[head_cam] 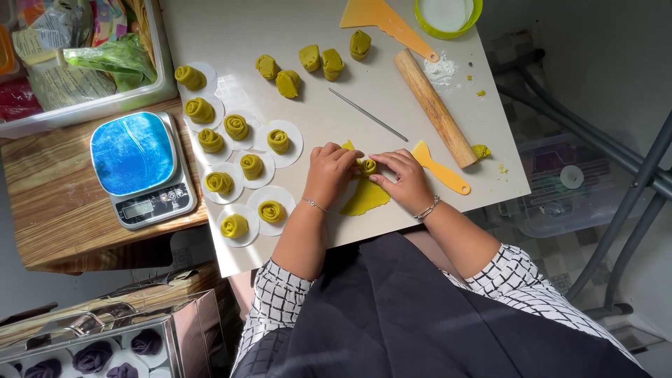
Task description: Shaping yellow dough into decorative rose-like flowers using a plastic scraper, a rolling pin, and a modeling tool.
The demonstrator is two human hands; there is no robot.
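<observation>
Rolling a yellow-green dough piece [367, 166] between both sets of fingertips, that's what I see at the middle of the white board [308, 42]. My left hand [330, 170] and right hand [400, 175] pinch it from either side, fingers narrow around the roll, its flat tail of dough [365, 199] trailing toward me. Just right lies a yellow scraper [439, 168], beyond it a wooden rolling pin [434, 106]. Left, finished dough roses [238, 168] sit on paper rounds, with a blue-topped scale [140, 168] farther left.
</observation>
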